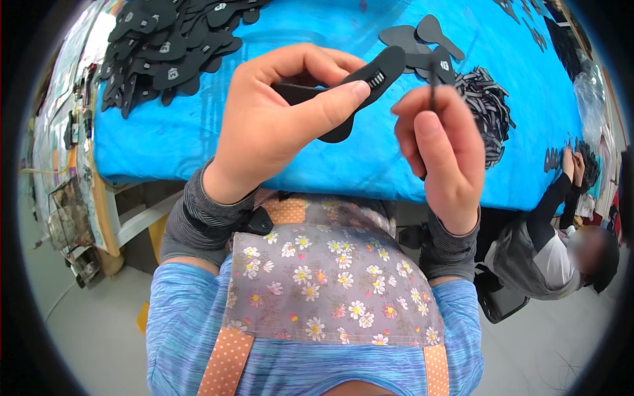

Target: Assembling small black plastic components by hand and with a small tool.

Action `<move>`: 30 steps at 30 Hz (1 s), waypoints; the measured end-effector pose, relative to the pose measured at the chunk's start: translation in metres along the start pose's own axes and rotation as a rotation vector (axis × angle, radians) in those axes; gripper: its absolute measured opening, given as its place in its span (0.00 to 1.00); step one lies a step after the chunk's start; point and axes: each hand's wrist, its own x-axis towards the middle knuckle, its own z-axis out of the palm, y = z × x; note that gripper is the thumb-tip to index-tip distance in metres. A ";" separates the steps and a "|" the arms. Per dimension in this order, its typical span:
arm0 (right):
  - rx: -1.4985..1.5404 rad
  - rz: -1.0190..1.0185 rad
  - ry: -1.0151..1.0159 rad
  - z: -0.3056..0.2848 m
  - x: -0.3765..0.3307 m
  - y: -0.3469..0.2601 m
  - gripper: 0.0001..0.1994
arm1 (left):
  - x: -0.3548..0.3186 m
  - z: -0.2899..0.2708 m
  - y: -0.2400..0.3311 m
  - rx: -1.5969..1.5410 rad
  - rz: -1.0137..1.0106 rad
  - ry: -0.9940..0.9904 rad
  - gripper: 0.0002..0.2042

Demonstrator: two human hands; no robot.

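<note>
My left hand (281,115) pinches a flat black rounded piece (389,63) between thumb and fingers, above the blue-covered table. A short row of white marks or slots shows on the piece beside my thumb. To its right, my right hand (449,145) is curled closed round a thin dark strip (433,82) that stands upright from the fingers and is slightly blurred. The two hands are apart. Just beyond my right hand lies a heap of short black and grey strips (492,109). Several more black pieces (404,41) rest behind the held piece.
A large pile of similar black pieces (175,49) covers the far left of the blue tablecloth (145,148). At the right, another person (545,254) sits at the same table, hands by small dark parts. Clear plastic bags (588,99) stand at the right edge.
</note>
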 end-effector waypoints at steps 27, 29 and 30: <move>-0.106 0.232 -0.068 -0.003 -0.005 0.002 0.13 | 0.001 -0.003 0.001 0.003 -0.100 -0.028 0.06; -0.097 0.234 -0.063 -0.002 -0.004 0.002 0.13 | 0.000 -0.001 0.002 0.035 -0.180 -0.112 0.05; -0.091 0.241 -0.071 -0.001 -0.003 0.002 0.12 | 0.000 -0.001 0.001 0.035 -0.182 -0.113 0.05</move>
